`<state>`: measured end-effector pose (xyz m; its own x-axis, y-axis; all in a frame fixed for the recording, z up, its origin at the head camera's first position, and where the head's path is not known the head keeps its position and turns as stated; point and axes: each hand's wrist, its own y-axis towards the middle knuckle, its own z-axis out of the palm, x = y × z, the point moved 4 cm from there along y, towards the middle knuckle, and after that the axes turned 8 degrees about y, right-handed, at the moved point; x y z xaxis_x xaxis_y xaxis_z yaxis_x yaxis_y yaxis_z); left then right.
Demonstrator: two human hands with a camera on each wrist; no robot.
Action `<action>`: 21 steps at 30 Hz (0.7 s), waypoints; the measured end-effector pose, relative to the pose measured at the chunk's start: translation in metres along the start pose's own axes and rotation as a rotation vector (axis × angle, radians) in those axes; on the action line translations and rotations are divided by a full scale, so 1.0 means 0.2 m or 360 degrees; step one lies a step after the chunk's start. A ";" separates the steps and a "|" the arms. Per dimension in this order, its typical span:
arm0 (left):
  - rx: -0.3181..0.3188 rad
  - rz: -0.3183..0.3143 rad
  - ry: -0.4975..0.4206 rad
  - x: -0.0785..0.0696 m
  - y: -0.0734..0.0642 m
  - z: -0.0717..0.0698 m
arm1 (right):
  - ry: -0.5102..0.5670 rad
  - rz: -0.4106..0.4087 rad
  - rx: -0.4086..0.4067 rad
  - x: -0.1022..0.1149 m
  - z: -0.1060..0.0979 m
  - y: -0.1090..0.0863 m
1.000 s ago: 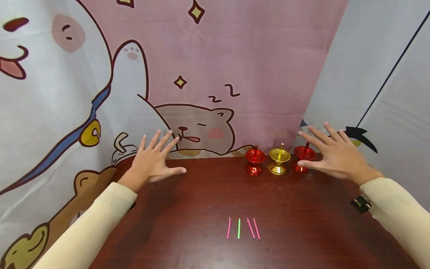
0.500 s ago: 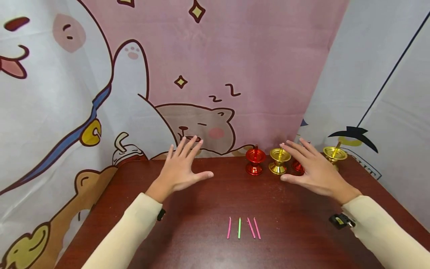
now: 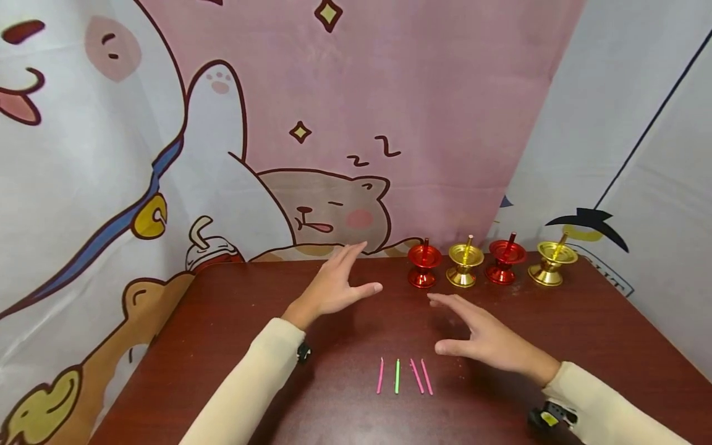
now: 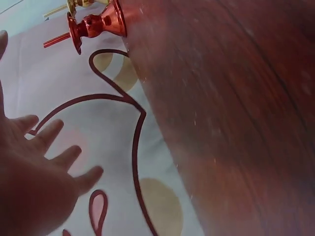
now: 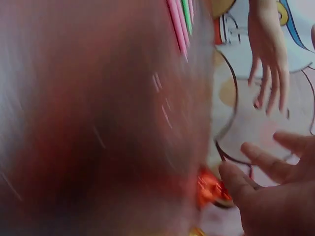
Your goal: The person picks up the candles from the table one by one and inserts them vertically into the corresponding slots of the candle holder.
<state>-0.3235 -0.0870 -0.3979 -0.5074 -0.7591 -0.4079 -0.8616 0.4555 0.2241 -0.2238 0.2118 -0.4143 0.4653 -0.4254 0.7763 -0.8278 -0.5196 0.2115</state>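
Observation:
In the head view both hands hover over a dark red-brown table (image 3: pixel 222 346), fingers extended and holding nothing. My left hand (image 3: pixel 330 287) is left of centre, thumb pointing right. To its right and nearer me, my right hand (image 3: pixel 489 334) has its thumb pointing left, just beyond the thin candles. Those candles lie in a row: one pink (image 3: pixel 381 376), one green (image 3: pixel 397 376), then two slanted pink ones (image 3: pixel 421 376). Along the back edge stand shiny candle holders with upright stems: red (image 3: pixel 424 266), gold (image 3: pixel 465 266), red (image 3: pixel 505 262) and gold (image 3: pixel 550 262).
A cartoon-printed cloth (image 3: pixel 445 111) hangs right behind the table and along its left side. The table's right edge (image 3: pixel 667 327) runs diagonally past the gold holder. Dark wrist cameras (image 3: pixel 547 417) sit at both cream sleeves (image 3: pixel 250 377).
Both hands have moved inward and closer to each other; the right hand also came lower and nearer me, uncovering the right-hand candle holders. Candles and holders have stayed put.

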 end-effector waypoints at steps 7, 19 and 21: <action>0.0104 0.0008 -0.0438 -0.01 0.13 0.09 | 0.0560 0.0193 0.0183 0.00 0.15 -0.05; 0.0133 0.0070 -0.0533 -0.13 0.32 0.17 | 0.0490 0.0190 0.0203 -0.03 0.21 -0.10; 0.0132 0.0076 -0.0551 -0.13 0.35 0.19 | 0.0453 0.0158 0.0204 -0.03 0.22 -0.11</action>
<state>-0.3688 -0.0172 -0.4054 -0.4993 -0.5399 -0.6776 -0.8257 0.5334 0.1835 -0.1956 0.1933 -0.4488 0.2633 -0.2639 0.9279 -0.8100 -0.5829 0.0640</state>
